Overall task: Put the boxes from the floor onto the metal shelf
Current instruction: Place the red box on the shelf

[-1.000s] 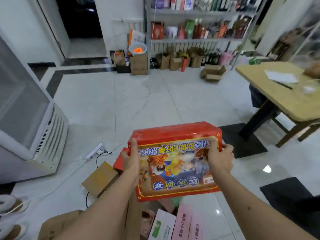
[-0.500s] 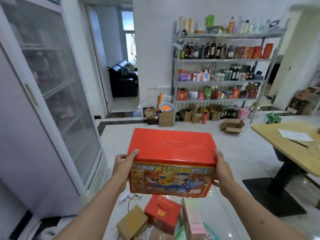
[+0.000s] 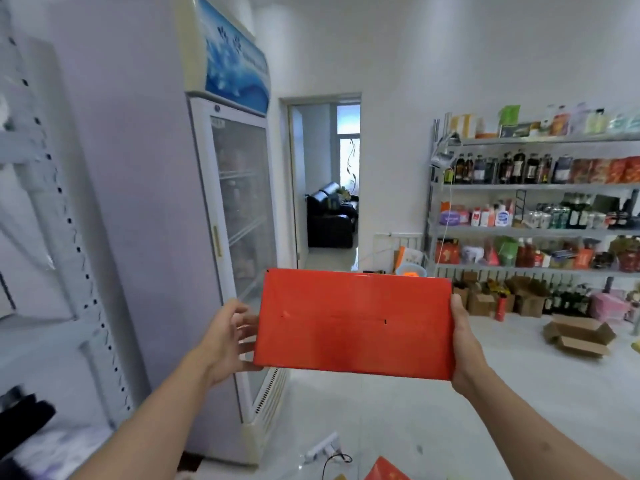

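I hold a red box (image 3: 353, 323) at chest height in front of me, its plain red face turned toward me. My left hand (image 3: 230, 341) grips its left end and my right hand (image 3: 462, 344) its right end. A pale metal shelf (image 3: 65, 237) with perforated uprights stands close at my left. The corner of another red box (image 3: 386, 471) lies on the floor at the bottom edge.
A tall glass-door fridge (image 3: 239, 244) stands just right of the near shelf. A stocked metal rack (image 3: 540, 188) lines the far wall, with cardboard boxes (image 3: 576, 336) on the floor below it. A power strip (image 3: 322, 448) with cable lies on the floor. An open doorway (image 3: 325, 181) is behind.
The box has risen from floor level to chest height and tipped so its plain red face shows. My view has swung up and left, bringing the near shelf into sight.
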